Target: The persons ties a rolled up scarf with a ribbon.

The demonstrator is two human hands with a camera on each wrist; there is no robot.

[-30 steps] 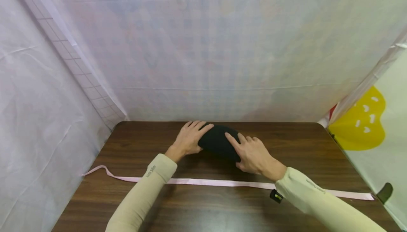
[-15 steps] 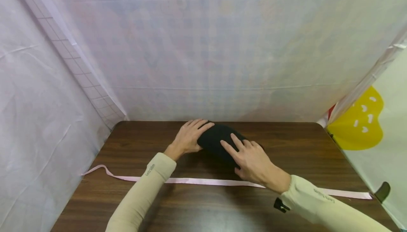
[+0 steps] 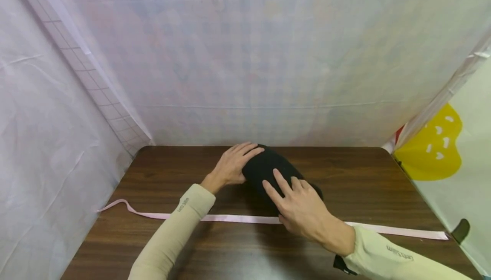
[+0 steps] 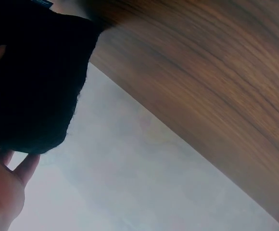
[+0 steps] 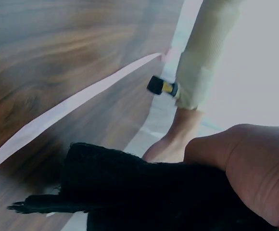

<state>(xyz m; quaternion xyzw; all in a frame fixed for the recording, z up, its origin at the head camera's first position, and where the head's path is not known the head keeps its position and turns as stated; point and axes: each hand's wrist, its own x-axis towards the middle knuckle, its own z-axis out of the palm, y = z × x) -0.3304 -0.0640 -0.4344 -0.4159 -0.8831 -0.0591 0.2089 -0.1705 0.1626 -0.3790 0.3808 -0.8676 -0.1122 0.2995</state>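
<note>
A black knitted cloth bundle [image 3: 268, 169] lies on the dark wooden table [image 3: 360, 173] near its far edge. My left hand [image 3: 235, 161] rests against the bundle's left end with straight fingers. From the near side my right hand [image 3: 293, 197] lies flat on top of it, fingers spread. In the left wrist view the black bundle [image 4: 33, 82] sits above my left fingers [image 4: 7, 185]. The right wrist view shows my thumb [image 5: 255, 168] pressed on the black fabric [image 5: 139, 187].
A long pink ribbon [image 3: 391, 230] runs flat across the table from left to right, between me and the bundle. White sheeting walls the table on the left, back and right. A yellow shape [image 3: 433, 148] shows at the right.
My right hand has drawn back toward me along the bundle, over the ribbon. The bundle has shifted slightly and looks longer; the left hand has moved a little right.
</note>
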